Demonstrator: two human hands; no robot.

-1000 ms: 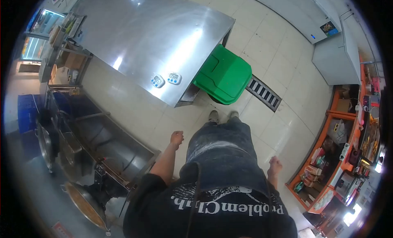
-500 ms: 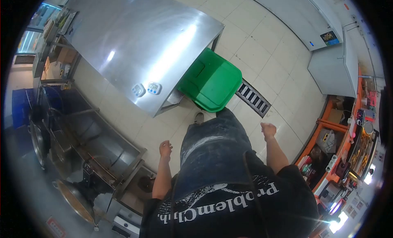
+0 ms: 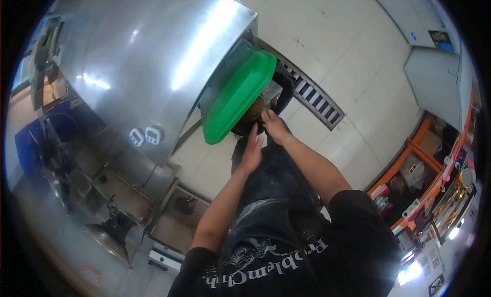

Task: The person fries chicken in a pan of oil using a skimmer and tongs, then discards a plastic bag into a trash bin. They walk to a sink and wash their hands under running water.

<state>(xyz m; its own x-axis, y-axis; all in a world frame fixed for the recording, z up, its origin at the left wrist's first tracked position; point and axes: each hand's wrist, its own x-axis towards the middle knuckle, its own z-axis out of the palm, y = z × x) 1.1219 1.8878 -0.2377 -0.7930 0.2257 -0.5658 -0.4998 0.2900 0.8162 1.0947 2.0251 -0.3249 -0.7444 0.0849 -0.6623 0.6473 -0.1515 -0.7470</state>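
A bin with a green lid [image 3: 240, 95] stands against the end of the steel table. The lid is tilted up, showing a black bag lining [image 3: 284, 95] with brownish and pale contents inside. Over the near rim of the bin are both my hands, close together. My left hand [image 3: 251, 151] has its fingers stretched forward and pressed against nothing I can make out. My right hand [image 3: 275, 126] is beside it, its fingers curled in a pinch at the opening; what they hold, if anything, is too small to name.
Two white timers [image 3: 144, 136] lie on the steel table [image 3: 128, 56]. A floor drain grate [image 3: 317, 103] runs beside the bin. Steel sinks or fryers [image 3: 128, 177] are at left, an orange shelf unit [image 3: 409, 164] at right, and a white cabinet [image 3: 434, 85] beyond.
Both my hands have moved from my sides forward to the bin. Its green lid has gone from shut to tilted up, showing the inside. The view has shifted too.
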